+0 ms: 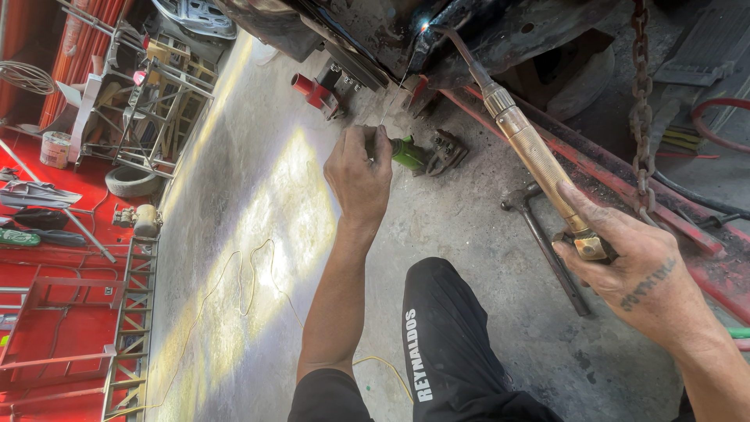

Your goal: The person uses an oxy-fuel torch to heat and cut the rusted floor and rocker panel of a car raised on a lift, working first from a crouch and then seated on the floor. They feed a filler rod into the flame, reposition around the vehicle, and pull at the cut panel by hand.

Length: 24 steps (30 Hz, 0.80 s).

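Right hand (637, 262) clamping fingers round brass torch (525, 141) at near end, tip flaring bright against dark metal body (500, 31) at far centre. Left hand (359, 176) pinching thin filler rod (388, 105), rod reaching toward same seam. Green angle grinder (418, 154) lying on concrete floor (258, 211) just beside left hand. Hammer (547, 242) lying near right hand. Chain (642, 109) hanging at far right.

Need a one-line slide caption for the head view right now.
Right hand holds a brass torch, flame tip at dark metal overhead; left hand pinches a thin rod by a green tool.
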Tool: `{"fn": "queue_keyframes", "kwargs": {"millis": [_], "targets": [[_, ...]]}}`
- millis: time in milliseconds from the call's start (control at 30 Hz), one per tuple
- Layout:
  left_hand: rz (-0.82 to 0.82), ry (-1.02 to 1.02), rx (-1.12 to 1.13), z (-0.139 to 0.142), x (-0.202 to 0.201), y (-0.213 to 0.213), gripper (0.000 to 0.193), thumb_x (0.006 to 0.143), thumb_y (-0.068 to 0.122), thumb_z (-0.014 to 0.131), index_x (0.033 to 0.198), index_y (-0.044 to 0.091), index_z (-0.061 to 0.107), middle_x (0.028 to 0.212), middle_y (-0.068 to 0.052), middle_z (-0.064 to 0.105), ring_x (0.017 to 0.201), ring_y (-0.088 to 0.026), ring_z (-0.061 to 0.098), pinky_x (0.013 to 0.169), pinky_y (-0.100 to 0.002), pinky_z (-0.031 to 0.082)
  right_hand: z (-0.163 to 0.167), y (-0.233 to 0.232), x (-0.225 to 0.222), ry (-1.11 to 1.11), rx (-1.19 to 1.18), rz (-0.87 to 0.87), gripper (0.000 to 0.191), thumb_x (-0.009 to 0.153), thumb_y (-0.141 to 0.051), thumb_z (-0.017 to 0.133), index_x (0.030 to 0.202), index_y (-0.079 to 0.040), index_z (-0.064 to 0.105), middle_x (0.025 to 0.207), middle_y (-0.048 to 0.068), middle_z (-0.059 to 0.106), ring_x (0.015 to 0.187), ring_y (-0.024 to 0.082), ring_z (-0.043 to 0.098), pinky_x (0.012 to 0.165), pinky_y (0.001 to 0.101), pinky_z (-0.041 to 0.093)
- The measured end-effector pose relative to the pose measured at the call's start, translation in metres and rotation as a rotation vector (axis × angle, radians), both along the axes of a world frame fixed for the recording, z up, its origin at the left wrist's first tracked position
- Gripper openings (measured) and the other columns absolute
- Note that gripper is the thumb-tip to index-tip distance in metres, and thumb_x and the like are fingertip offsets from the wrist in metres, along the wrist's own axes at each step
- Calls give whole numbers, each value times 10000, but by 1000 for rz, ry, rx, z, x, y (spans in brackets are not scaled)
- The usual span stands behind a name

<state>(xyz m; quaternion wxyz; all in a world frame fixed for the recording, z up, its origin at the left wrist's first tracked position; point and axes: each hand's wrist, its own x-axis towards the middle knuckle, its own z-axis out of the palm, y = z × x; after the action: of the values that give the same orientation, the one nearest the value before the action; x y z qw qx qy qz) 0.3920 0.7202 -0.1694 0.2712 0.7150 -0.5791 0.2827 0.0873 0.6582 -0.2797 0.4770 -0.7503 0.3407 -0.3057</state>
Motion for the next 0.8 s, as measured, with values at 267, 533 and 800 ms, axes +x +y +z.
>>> {"fn": "queue_keyframes", "kwargs": {"millis": [267, 533, 800], "targets": [[-15, 23, -15, 4, -3, 0, 171, 974, 113, 732, 879, 37, 611, 794, -75, 704, 646, -169, 684, 597, -324, 525, 0, -1, 0, -16, 17, 25, 822, 760, -178, 837, 1515, -225, 517, 944, 103, 759, 751, 201, 725, 676, 356, 591], [-5, 6, -4, 2, -1, -1, 176, 963, 106, 736, 859, 40, 611, 777, -76, 701, 625, -167, 671, 581, -326, 512, -1, -2, -1, -19, -16, 18, 830, 752, -173, 826, 1520, -210, 514, 959, 112, 754, 742, 202, 720, 668, 359, 586], [5, 19, -1, 1, 2, -3, 178, 967, 112, 736, 851, 43, 620, 770, -69, 703, 619, -150, 677, 568, -307, 527, -1, -2, 0, 49, 20, 21, 804, 783, -209, 843, 1518, -216, 517, 963, 113, 760, 749, 213, 735, 673, 364, 605]]}}
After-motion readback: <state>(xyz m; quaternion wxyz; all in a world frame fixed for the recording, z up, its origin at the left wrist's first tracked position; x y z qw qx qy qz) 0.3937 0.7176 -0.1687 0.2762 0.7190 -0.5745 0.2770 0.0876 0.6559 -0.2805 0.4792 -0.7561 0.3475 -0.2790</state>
